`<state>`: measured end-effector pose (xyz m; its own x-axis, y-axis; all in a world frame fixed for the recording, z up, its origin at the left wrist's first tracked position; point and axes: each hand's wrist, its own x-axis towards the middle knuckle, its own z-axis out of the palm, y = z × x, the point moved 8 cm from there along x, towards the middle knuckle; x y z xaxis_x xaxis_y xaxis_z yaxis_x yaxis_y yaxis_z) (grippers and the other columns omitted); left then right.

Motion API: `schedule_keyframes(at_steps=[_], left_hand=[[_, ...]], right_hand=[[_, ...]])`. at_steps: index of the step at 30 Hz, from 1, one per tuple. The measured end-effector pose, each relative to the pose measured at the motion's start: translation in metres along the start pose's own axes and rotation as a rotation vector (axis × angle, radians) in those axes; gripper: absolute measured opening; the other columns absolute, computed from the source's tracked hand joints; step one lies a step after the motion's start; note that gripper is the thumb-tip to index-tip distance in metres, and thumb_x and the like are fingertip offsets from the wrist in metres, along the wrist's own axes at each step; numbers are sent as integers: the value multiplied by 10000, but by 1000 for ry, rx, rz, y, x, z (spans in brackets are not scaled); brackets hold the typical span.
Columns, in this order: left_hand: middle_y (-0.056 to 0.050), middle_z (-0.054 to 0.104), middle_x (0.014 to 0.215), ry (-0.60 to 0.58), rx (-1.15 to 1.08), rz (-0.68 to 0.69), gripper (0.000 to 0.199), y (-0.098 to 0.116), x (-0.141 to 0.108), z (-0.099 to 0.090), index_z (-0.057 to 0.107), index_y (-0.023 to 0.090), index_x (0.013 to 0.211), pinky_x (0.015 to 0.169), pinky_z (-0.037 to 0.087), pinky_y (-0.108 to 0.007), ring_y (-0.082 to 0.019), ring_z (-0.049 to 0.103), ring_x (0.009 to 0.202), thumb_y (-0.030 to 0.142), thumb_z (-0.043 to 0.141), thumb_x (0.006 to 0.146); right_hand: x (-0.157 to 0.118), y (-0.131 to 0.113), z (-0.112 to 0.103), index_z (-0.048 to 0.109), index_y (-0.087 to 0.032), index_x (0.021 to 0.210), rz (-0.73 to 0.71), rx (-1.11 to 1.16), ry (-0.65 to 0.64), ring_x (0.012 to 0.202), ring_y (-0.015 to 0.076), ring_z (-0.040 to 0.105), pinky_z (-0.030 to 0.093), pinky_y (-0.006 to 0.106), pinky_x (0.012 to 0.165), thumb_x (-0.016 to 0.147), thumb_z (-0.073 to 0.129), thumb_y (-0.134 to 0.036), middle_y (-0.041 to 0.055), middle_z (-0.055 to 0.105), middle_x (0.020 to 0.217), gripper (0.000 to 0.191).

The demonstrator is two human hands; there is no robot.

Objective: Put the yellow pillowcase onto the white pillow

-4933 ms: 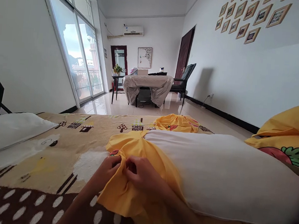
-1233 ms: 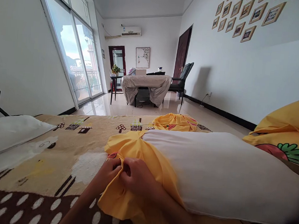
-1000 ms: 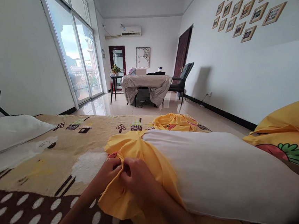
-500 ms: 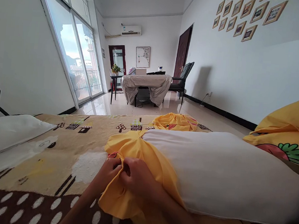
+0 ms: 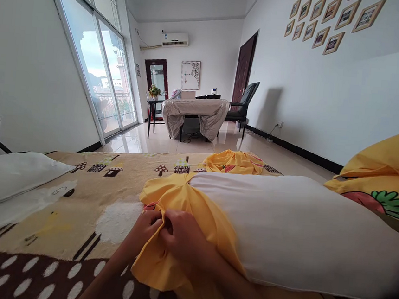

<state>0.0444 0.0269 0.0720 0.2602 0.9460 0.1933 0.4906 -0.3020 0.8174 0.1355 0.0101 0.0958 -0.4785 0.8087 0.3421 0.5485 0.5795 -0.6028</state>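
A yellow pillowcase [image 5: 211,208] is bunched over the left end of a white pillow [image 5: 293,232], which lies across the bed. My left hand [image 5: 149,226] is closed on the gathered cloth at the pillowcase's left side. Close beside it, my right hand [image 5: 183,232] grips the same cloth, fingers curled into the folds. The fingertips of both hands are partly hidden by fabric. Below the hands, a loose flap of the pillowcase hangs over the blanket [image 5: 86,246]. Most of the pillow's right part is uncovered.
Another crumpled yellow cloth [image 5: 235,163] lies at the bed's far edge. A second white pillow [image 5: 19,173] rests at the left, and a yellow printed pillow [image 5: 388,184] at the right. Beyond the bed stand a covered table [image 5: 196,109] and a black chair [image 5: 243,107].
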Motion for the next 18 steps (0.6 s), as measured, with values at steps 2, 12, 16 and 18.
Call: schedule_keyframes(at_steps=[2, 12, 16, 18], left_hand=[[-38, 595, 630, -1, -1, 3, 246, 1, 0, 0, 510, 171, 532, 646, 428, -284, -187, 518, 691, 306, 428, 722], [-30, 559, 558, 21, -17, -6, 306, 0, 2, 1, 479, 178, 501, 582, 398, -278, -173, 485, 630, 389, 426, 716], [-21, 527, 531, 29, -18, -26, 312, 0, 2, 1, 424, 189, 478, 582, 384, -283, -160, 453, 596, 400, 419, 709], [-15, 497, 512, 33, -25, -31, 314, 0, 3, 1, 390, 196, 468, 579, 378, -285, -156, 436, 584, 404, 415, 702]], right_hand=[[0, 0, 0, 560, -174, 738, 2, -25, -4, 583, 109, 467, 241, 237, 544, 780, 506, -210, 13, 617, 699, 78], [-1, -2, 0, 563, -169, 742, 6, -37, 2, 577, 111, 459, 224, 244, 549, 787, 502, -212, 24, 613, 698, 87], [-1, -3, 0, 565, -169, 751, 4, -46, -7, 590, 114, 471, 233, 245, 559, 789, 503, -215, 26, 614, 708, 86], [-1, -4, 0, 568, -170, 757, 5, -53, -8, 598, 117, 479, 240, 245, 563, 796, 500, -222, 29, 617, 713, 93]])
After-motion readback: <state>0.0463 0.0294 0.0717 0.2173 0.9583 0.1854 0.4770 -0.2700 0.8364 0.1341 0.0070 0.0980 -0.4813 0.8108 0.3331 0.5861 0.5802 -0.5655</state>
